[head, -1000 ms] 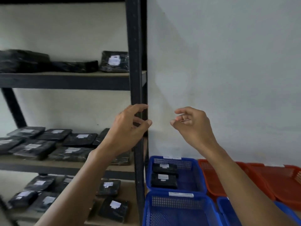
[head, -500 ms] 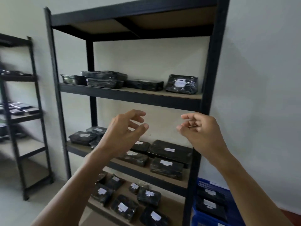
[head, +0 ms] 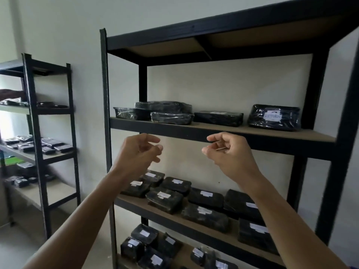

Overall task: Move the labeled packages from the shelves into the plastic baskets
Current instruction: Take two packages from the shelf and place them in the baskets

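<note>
A black metal shelf unit [head: 194,131] stands before me. Its upper shelf carries several black wrapped packages, among them one at the right with a white label [head: 274,117] and a flat one [head: 218,118] beside it. More labeled black packages [head: 165,199] crowd the middle shelf, and others [head: 144,234] lie on the shelf below. My left hand [head: 136,154] and my right hand [head: 229,152] are raised in front of the upper shelf's edge, fingers loosely curled, holding nothing and touching no package. No basket is in view.
A second black shelf unit [head: 37,133] with small dark packages stands at the left against the pale wall. Bare floor [head: 17,247] lies between the two units.
The view has swung left and up, away from the blue and orange baskets, onto the shelf unit. Both hands stayed raised and empty, now level with the upper shelf edge.
</note>
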